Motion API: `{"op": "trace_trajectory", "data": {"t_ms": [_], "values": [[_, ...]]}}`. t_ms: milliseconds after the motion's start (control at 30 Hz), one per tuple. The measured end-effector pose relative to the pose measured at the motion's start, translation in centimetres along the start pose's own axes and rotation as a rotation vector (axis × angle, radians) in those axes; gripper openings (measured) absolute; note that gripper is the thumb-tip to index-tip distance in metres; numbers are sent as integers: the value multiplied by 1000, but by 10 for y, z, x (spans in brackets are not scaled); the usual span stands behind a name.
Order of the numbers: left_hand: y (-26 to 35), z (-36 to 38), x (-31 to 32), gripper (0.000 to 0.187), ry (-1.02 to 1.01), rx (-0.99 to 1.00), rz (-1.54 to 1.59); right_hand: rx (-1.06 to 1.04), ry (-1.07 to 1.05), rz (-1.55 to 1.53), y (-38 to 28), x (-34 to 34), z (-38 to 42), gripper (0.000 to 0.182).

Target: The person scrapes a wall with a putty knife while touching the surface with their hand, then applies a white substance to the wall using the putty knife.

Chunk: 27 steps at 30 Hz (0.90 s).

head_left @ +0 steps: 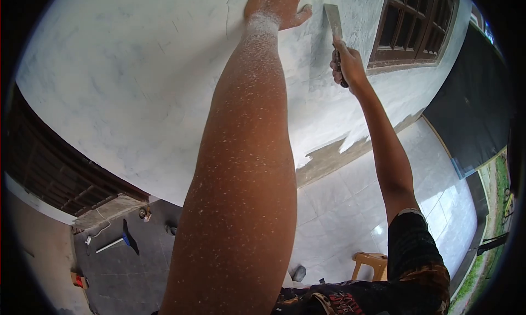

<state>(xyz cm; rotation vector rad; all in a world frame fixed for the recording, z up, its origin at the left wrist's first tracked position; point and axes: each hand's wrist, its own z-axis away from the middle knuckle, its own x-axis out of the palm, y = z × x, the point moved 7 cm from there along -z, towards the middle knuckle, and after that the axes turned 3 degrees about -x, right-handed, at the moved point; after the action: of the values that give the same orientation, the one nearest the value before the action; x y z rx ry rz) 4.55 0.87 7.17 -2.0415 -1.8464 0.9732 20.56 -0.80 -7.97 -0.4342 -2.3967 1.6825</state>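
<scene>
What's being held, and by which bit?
The right hand grips a flat, grey metal scraper by its dark handle. No held thing shows in the left hand, partly out of view.

House exterior, plastered wall (pixel 153 57), wooden-framed window (pixel 411 27)

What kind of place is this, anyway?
It looks like a house being done up, probably its porch. The wall is patchily coated, with a ragged bare strip along its foot; the right hand holds a scraper, and grass shows past the tiled floor.
</scene>
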Motion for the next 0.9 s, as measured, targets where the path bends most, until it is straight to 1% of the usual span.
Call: {"op": "trace_trajectory", "data": {"t_ms": [167, 233, 300, 400, 533, 567, 633, 733, 800, 867, 900], "values": [[0, 0, 2, 80, -1, -4, 7, 78, -20, 13, 31, 4, 16, 53], [0, -1, 3, 80, -10, -8, 12, 81, -25, 12, 25, 2, 11, 53], [-1, -1, 3, 80, -3, -8, 5, -31, -32, 5, 4, -2, -2, 52], [-1, 0, 2, 81, 14, -12, 0, -26, -21, 8, -1, 1, -3, 52], [-1, -1, 1, 82, 0, -8, -23, 61, -54, 21, 25, 0, 13, 54], [-1, -2, 1, 82, 0, -12, -13, 59, -55, 17, 23, 0, 7, 54], [0, 1, 4, 82, -12, -17, -4, -43, -44, 17, 8, 0, -2, 54], [-2, -1, 1, 82, 22, -17, 7, -52, -34, 8, -1, 2, -5, 55], [-1, -1, 3, 81, -34, -17, 7, 9, -45, 36, 11, 3, 5, 54], [-2, -1, 2, 82, -32, -19, -5, 26, -80, 3, 20, 1, 5, 54], [-1, -2, 3, 82, -35, -20, -12, 24, -76, 10, 12, -1, -1, 54]]}}
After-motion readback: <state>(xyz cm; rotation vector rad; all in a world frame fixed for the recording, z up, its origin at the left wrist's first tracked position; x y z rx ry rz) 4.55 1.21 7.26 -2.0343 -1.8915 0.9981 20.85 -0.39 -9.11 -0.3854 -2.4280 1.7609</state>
